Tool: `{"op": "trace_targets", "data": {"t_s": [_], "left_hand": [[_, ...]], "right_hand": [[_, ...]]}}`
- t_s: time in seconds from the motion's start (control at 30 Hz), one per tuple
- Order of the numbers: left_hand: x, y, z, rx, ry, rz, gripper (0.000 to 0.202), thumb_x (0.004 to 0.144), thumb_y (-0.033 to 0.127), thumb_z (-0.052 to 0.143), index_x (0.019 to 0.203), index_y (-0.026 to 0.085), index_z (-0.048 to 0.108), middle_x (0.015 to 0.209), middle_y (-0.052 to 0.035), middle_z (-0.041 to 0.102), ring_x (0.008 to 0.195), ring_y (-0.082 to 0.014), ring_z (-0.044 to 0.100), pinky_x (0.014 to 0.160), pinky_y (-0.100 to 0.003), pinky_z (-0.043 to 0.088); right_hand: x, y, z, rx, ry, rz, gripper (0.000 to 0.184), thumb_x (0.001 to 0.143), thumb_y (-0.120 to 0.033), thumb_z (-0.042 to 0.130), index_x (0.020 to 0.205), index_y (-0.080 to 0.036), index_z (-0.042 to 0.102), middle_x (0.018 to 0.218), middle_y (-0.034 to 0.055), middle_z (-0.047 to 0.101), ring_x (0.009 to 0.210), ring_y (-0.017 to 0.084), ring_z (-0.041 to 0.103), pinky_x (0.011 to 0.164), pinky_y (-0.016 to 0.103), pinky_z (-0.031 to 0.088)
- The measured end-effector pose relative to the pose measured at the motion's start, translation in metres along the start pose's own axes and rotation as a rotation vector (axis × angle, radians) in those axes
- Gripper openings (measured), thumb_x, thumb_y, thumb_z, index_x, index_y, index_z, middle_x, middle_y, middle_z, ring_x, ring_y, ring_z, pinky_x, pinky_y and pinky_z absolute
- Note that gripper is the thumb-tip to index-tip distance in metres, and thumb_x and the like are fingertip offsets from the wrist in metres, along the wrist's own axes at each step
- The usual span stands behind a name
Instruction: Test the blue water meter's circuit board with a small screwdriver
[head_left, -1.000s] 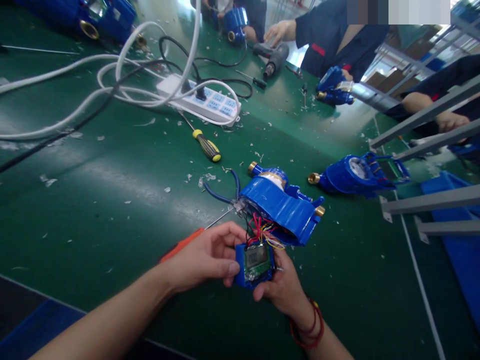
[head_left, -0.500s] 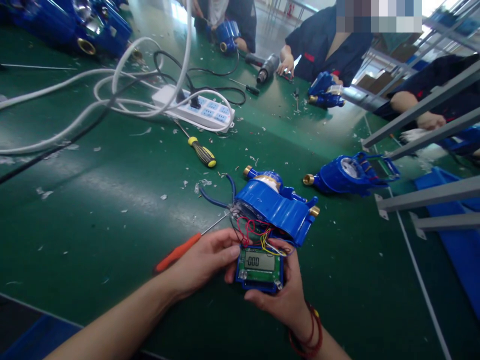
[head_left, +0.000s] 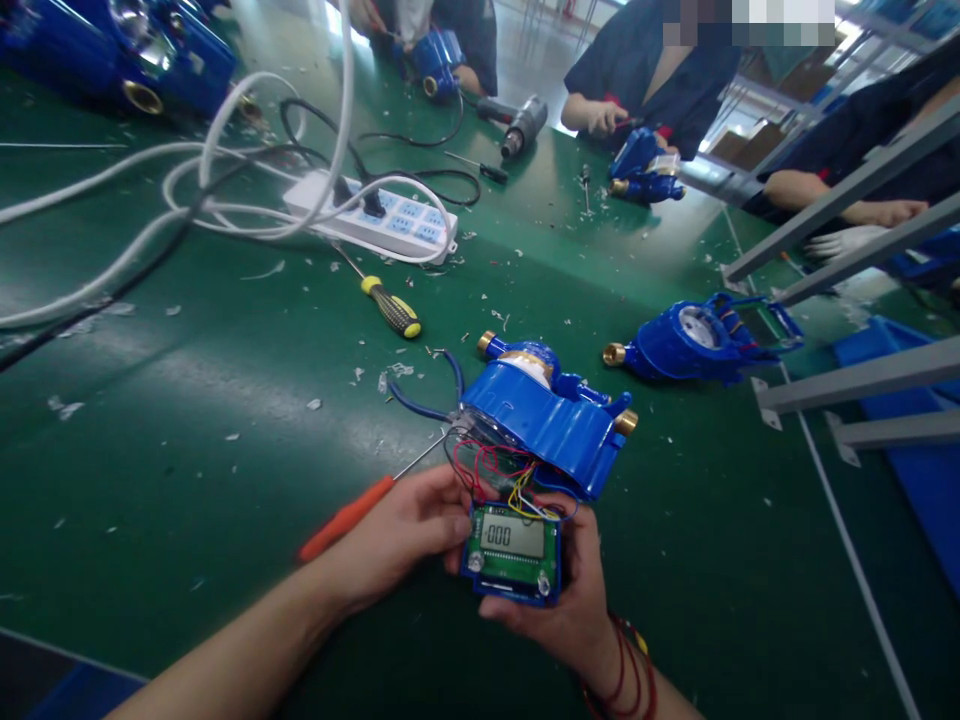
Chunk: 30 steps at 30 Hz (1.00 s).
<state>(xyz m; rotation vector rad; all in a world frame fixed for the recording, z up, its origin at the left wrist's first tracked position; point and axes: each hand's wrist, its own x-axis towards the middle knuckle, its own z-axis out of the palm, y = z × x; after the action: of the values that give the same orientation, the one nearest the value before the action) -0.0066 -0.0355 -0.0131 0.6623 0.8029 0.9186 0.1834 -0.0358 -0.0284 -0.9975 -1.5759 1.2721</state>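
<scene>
Between my two hands is a green circuit board with an LCD display (head_left: 513,537) in a blue frame, its screen reading zeros. My left hand (head_left: 409,525) grips the frame's left edge, fingers partly hidden behind it. On the right side and lower edge, my right hand (head_left: 574,575) is closed round the same module. Red, yellow, white and black wires (head_left: 487,460) run from it to a blue water meter (head_left: 544,410) with brass ends, lying just beyond. Blue-handled pliers (head_left: 424,405) touch or nearly touch the meter's left side. An orange-handled screwdriver (head_left: 345,520) lies beside my left hand.
A yellow-black screwdriver (head_left: 391,307) and a white power strip (head_left: 375,220) with looping cables lie ahead. Another blue meter (head_left: 694,340) sits to the right, near grey metal bars (head_left: 862,390). Across the green table (head_left: 187,480) are a heat gun (head_left: 523,128) and co-workers handling meters.
The view has shifted slightly. Both hands still hold the display module, which sits a little lower and tilts slightly differently. A co-worker's hand across the table has lifted, holding something thin.
</scene>
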Motion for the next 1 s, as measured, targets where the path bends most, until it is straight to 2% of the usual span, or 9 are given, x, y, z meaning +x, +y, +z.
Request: {"op": "trace_targets", "data": {"t_s": [0.23,0.33,0.43,0.6,0.67,0.83,0.93,1.0], "left_hand": [[0.0006,0.0013,-0.0015,0.136,0.026,0.014,0.03,0.078,0.033,0.061,0.103,0.017,0.059,0.089,-0.0054,0.06,0.061,-0.0086,0.051,0.052,-0.02,0.042],[-0.001,0.0044,-0.0051,0.264,0.074,0.055,0.02,0.081,0.034,0.057,0.085,0.015,0.064,0.089,-0.005,0.06,0.068,-0.0103,0.052,0.058,-0.021,0.042],[-0.003,0.0068,-0.0073,0.396,0.125,0.108,0.026,0.082,0.035,0.056,0.067,0.014,0.062,0.086,-0.0035,0.06,0.075,-0.0115,0.053,0.064,-0.021,0.042],[-0.0032,0.0039,-0.0064,0.51,0.23,0.17,0.016,0.082,0.034,0.058,0.087,0.02,0.064,0.093,-0.0003,0.063,0.084,-0.0127,0.057,0.073,-0.023,0.045],[-0.0029,0.0023,-0.006,0.555,0.274,0.179,0.015,0.081,0.033,0.058,0.088,0.021,0.063,0.092,0.0002,0.064,0.085,-0.0132,0.058,0.076,-0.024,0.045],[-0.0001,0.0026,-0.0027,0.644,0.322,0.153,0.015,0.079,0.031,0.059,0.079,0.017,0.064,0.079,-0.0005,0.065,0.071,-0.0121,0.057,0.066,-0.023,0.044],[0.0032,0.0038,0.0006,0.609,0.345,0.131,0.017,0.078,0.033,0.06,0.077,0.016,0.062,0.076,-0.0012,0.065,0.069,-0.0122,0.056,0.062,-0.022,0.044],[0.005,0.0047,0.0017,0.561,0.364,0.107,0.022,0.077,0.037,0.061,0.072,0.015,0.058,0.067,0.0004,0.061,0.059,-0.0099,0.053,0.054,-0.02,0.041]], "right_hand": [[0.0037,-0.0017,0.0017,0.109,-0.007,-0.014,0.076,0.057,-0.037,0.084,0.117,-0.029,0.04,0.105,0.0016,0.061,0.093,0.017,0.064,0.081,0.023,0.054],[0.0045,-0.0017,0.0015,0.16,-0.029,-0.002,0.077,0.057,-0.037,0.084,0.119,-0.03,0.04,0.109,0.0021,0.061,0.097,0.017,0.063,0.084,0.024,0.053],[0.0052,-0.0007,0.0011,0.198,-0.063,0.034,0.078,0.056,-0.037,0.085,0.119,-0.03,0.04,0.112,0.003,0.061,0.1,0.019,0.062,0.086,0.026,0.053],[0.0053,0.0005,-0.0009,0.201,-0.079,0.117,0.08,0.053,-0.035,0.086,0.118,-0.029,0.041,0.109,0.0046,0.062,0.097,0.023,0.064,0.083,0.032,0.055],[0.0044,0.0007,-0.0021,0.178,-0.086,0.147,0.08,0.051,-0.036,0.087,0.118,-0.029,0.042,0.107,0.005,0.063,0.094,0.024,0.065,0.082,0.036,0.055],[0.0024,0.0024,-0.0025,0.123,-0.115,0.162,0.081,0.051,-0.033,0.087,0.117,-0.03,0.04,0.105,0.0042,0.063,0.092,0.024,0.065,0.078,0.035,0.056],[0.0009,0.0037,0.0,0.141,-0.081,0.14,0.081,0.052,-0.032,0.087,0.117,-0.031,0.039,0.106,0.0032,0.063,0.092,0.022,0.065,0.078,0.032,0.056],[-0.0003,0.0039,0.0022,0.172,-0.048,0.12,0.081,0.053,-0.033,0.087,0.117,-0.031,0.038,0.108,0.0029,0.062,0.093,0.021,0.065,0.079,0.03,0.056]]}}
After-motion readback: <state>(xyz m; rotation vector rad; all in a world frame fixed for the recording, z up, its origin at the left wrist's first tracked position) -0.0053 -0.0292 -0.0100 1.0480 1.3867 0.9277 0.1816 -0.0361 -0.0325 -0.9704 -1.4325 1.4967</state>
